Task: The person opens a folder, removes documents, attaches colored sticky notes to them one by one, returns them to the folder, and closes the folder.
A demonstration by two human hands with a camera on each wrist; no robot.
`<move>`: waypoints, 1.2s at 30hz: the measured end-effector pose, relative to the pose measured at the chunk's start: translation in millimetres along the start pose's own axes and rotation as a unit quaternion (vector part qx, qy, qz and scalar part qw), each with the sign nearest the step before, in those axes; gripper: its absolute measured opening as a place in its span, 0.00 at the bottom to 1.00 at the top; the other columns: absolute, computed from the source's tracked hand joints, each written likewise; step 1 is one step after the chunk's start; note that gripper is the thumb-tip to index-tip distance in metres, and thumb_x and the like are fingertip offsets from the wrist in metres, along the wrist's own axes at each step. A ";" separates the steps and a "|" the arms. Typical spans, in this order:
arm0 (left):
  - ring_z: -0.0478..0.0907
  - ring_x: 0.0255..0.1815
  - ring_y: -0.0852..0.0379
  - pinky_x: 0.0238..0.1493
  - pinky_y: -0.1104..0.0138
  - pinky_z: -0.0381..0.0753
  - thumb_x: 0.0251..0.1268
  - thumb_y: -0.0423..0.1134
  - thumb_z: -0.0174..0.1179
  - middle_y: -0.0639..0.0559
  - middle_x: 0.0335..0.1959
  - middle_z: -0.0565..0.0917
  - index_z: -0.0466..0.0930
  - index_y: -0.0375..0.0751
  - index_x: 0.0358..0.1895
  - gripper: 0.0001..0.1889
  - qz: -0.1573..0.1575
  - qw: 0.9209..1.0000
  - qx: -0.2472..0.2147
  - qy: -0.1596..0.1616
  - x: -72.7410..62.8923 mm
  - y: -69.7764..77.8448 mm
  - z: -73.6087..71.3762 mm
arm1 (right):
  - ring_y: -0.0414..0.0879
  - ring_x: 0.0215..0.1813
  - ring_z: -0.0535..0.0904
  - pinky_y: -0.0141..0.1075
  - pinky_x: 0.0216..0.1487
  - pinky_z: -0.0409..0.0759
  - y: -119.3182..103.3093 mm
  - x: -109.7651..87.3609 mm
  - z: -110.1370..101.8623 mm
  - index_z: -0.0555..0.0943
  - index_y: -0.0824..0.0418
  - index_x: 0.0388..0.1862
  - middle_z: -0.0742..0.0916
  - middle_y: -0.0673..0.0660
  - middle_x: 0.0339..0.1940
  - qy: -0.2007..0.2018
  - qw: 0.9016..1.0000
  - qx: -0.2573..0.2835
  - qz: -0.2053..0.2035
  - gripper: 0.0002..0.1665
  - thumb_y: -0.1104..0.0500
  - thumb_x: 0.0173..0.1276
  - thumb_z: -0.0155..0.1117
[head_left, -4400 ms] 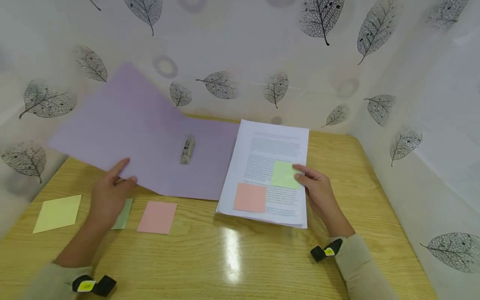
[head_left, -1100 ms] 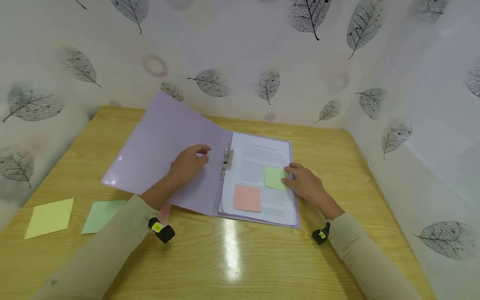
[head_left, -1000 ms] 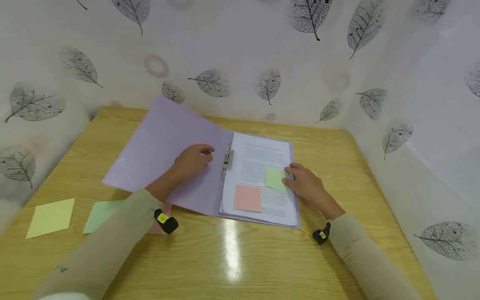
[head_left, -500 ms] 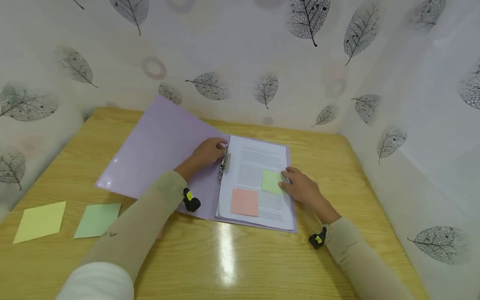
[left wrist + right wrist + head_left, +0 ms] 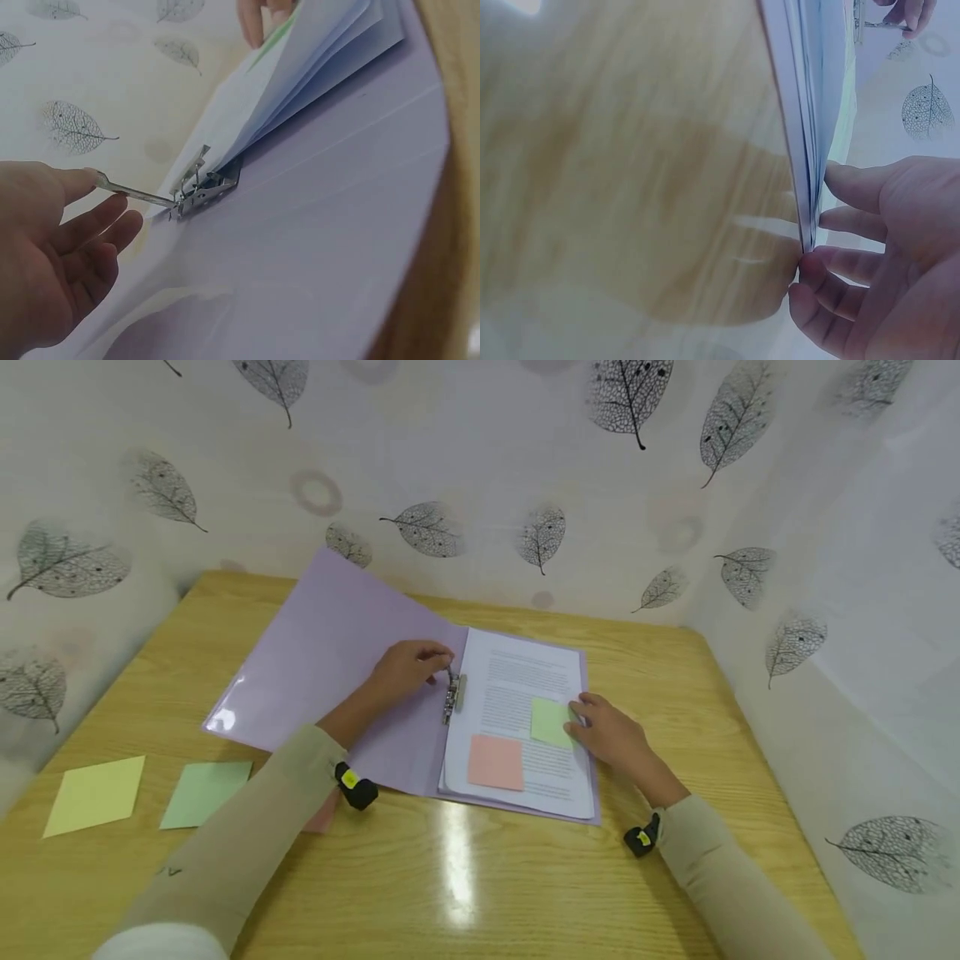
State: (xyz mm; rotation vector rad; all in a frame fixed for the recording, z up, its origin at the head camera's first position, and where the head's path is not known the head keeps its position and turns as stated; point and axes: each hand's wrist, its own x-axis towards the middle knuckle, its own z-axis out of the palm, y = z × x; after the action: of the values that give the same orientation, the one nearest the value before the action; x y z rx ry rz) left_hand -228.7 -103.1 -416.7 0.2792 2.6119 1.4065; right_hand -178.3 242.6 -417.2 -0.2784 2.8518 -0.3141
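Observation:
A purple folder (image 5: pixel 315 652) lies spread on the table, its left cover slanting up. On its right half rests a stack of printed paper (image 5: pixel 517 672) bearing a pink sticky note (image 5: pixel 496 763) and a light green one (image 5: pixel 550 722). Along the spine sits a metal lever clip (image 5: pixel 452 695). My left hand (image 5: pixel 405 670) pinches the clip's raised lever (image 5: pixel 139 194) between thumb and index finger; the other fingers curl loosely below. My right hand (image 5: pixel 611 737) holds the stack's right edge, thumb (image 5: pixel 847 184) over the top face and lower fingers curled at the edge.
On the table's left lie a yellow note (image 5: pixel 95 796), a green note (image 5: pixel 206 793) and a pink note (image 5: pixel 322 817), the latter partly under my left sleeve. A leaf-printed wall covering (image 5: pixel 480 460) bounds the table's back and sides.
The paper stack, earlier held beside the folder's clip, now lies on its right half. My left hand left the cover, came to the clip and took its lever. My right hand stays at the stack's edge.

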 end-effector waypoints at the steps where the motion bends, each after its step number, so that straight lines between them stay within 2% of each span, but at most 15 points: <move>1: 0.84 0.42 0.52 0.45 0.60 0.81 0.78 0.49 0.55 0.50 0.52 0.85 0.83 0.47 0.59 0.17 0.003 1.000 0.003 -0.001 -3.5 -0.1 -0.1 | 0.68 0.77 0.61 0.69 0.69 0.64 0.6 0.0 0.6 0.68 0.64 0.75 0.65 0.68 0.78 0.000 1.000 0.000 0.000 0.34 0.48 0.78 0.55; 7: 0.83 0.42 0.53 0.44 0.61 0.79 0.76 0.48 0.57 0.49 0.48 0.87 0.85 0.45 0.57 0.16 0.010 1.000 0.010 -0.006 -21.9 -1.9 2.6 | 0.68 0.77 0.61 0.69 0.68 0.65 3.5 0.9 3.8 0.68 0.63 0.75 0.65 0.67 0.78 0.000 1.000 0.003 -0.002 0.34 0.47 0.78 0.56; 12: 0.81 0.42 0.54 0.42 0.62 0.78 0.76 0.49 0.58 0.48 0.44 0.87 0.85 0.45 0.57 0.17 0.004 1.000 0.009 -0.009 -30.2 -3.4 6.6 | 0.68 0.77 0.62 0.69 0.68 0.65 4.2 0.9 4.4 0.68 0.63 0.75 0.65 0.68 0.78 0.002 1.000 0.007 -0.003 0.34 0.48 0.77 0.57; 19: 0.81 0.40 0.53 0.39 0.64 0.77 0.75 0.48 0.58 0.47 0.43 0.87 0.86 0.43 0.54 0.16 0.003 1.000 -0.013 0.000 -30.8 -5.8 12.5 | 0.68 0.76 0.62 0.68 0.67 0.67 4.5 -0.7 4.6 0.68 0.64 0.75 0.65 0.68 0.78 0.002 1.000 0.003 -0.006 0.33 0.48 0.78 0.56; 25: 0.82 0.39 0.53 0.38 0.65 0.80 0.72 0.45 0.62 0.47 0.47 0.87 0.85 0.41 0.53 0.14 -0.002 0.999 -0.034 -0.026 -30.3 -5.9 14.5 | 0.69 0.76 0.62 0.69 0.68 0.66 4.0 -0.4 3.2 0.67 0.64 0.75 0.65 0.68 0.79 0.002 1.000 0.003 -0.001 0.34 0.48 0.78 0.56; 29: 0.82 0.44 0.53 0.42 0.64 0.81 0.71 0.45 0.63 0.48 0.53 0.85 0.83 0.44 0.59 0.17 -0.019 0.999 -0.008 -0.043 -30.7 -4.8 14.7 | 0.69 0.77 0.61 0.70 0.68 0.65 5.1 1.4 2.9 0.66 0.64 0.76 0.64 0.68 0.79 0.000 1.000 0.004 0.003 0.34 0.48 0.78 0.56; 32: 0.82 0.51 0.51 0.50 0.60 0.81 0.71 0.46 0.63 0.49 0.55 0.85 0.81 0.45 0.62 0.20 -0.027 0.998 0.021 -0.050 -30.0 -8.2 16.6 | 0.69 0.77 0.61 0.71 0.67 0.64 5.4 2.9 2.6 0.65 0.63 0.77 0.63 0.67 0.79 -0.002 1.000 0.005 0.004 0.35 0.48 0.78 0.55; 36: 0.80 0.59 0.47 0.61 0.52 0.76 0.70 0.46 0.64 0.48 0.54 0.85 0.78 0.42 0.65 0.23 -0.028 0.997 0.037 -0.055 -30.9 -14.8 21.3 | 0.69 0.77 0.61 0.71 0.66 0.65 4.9 4.3 2.3 0.65 0.63 0.77 0.63 0.67 0.79 -0.005 1.000 0.001 0.004 0.35 0.48 0.78 0.55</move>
State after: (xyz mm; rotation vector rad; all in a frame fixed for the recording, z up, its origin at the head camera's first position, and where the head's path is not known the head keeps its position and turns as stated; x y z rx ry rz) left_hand -195.1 -101.3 -439.1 0.2828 2.5653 1.2412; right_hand -182.6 245.9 -421.5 -0.2683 2.8423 -0.3129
